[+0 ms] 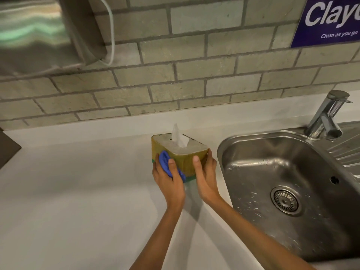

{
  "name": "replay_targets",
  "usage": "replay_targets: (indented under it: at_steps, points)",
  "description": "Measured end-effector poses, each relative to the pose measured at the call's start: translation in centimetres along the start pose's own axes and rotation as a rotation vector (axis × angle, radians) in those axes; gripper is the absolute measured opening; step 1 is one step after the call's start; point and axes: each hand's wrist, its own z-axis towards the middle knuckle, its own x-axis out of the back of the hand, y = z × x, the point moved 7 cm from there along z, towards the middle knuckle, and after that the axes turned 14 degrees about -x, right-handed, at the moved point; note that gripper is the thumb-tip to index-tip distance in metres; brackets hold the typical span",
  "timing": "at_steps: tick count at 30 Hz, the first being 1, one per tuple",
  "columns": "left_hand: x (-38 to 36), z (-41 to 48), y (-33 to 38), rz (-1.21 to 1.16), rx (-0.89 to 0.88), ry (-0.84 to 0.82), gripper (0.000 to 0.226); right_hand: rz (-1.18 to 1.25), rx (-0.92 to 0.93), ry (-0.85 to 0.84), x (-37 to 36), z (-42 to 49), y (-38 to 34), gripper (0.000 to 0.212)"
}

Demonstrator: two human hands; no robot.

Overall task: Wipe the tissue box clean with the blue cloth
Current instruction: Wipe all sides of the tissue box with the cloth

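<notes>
A cube-shaped tissue box (186, 164), yellow-green with a pale top and a white tissue sticking up, stands on the white counter (78, 201) left of the sink. My left hand (167, 180) presses a bunched blue cloth (165, 162) against the box's left front face, thumb over the cloth. My right hand (206, 176) grips the box's right front corner, thumb on the front face and fingers around the right side. The box's back faces are hidden.
A steel sink (292, 191) with wet basin and drain lies right of the box, its tap (327, 117) at the back right. A tiled wall rises behind. A metal dispenser (44, 34) hangs upper left; a purple sign (331, 20) upper right.
</notes>
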Motion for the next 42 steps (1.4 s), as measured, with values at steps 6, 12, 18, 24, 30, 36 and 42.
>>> replay_targets:
  at_steps: [6,12,18,24,30,36,42]
  points:
    - [1.2,-0.7,-2.3,-0.083,0.338,0.007,0.058,-0.106,0.122,-0.010,-1.6,-2.9,0.2,0.115]
    - [2.7,-1.2,-3.9,-0.114,0.460,0.115,0.050,-0.159,0.143,-0.060,-3.0,-4.9,1.0,0.116]
    - [4.1,-1.6,-4.7,-0.135,0.509,0.243,0.044,-0.172,0.111,-0.141,-4.0,-6.8,3.0,0.110]
    - [3.9,-1.9,-3.9,-0.143,0.441,0.264,0.051,-0.224,0.077,-0.183,-4.5,-7.7,4.5,0.110]
    - [2.7,-2.1,-3.5,-0.167,0.392,0.227,0.066,-0.268,0.106,-0.282,-5.2,-8.7,5.1,0.094]
    - [2.9,-0.4,-4.5,-0.137,0.487,0.101,0.056,-0.178,0.103,-0.216,-3.7,-8.3,4.5,0.078]
    - [2.9,2.9,-5.1,-0.137,0.488,-0.071,0.045,-0.019,0.147,0.184,4.2,-2.7,1.8,0.044]
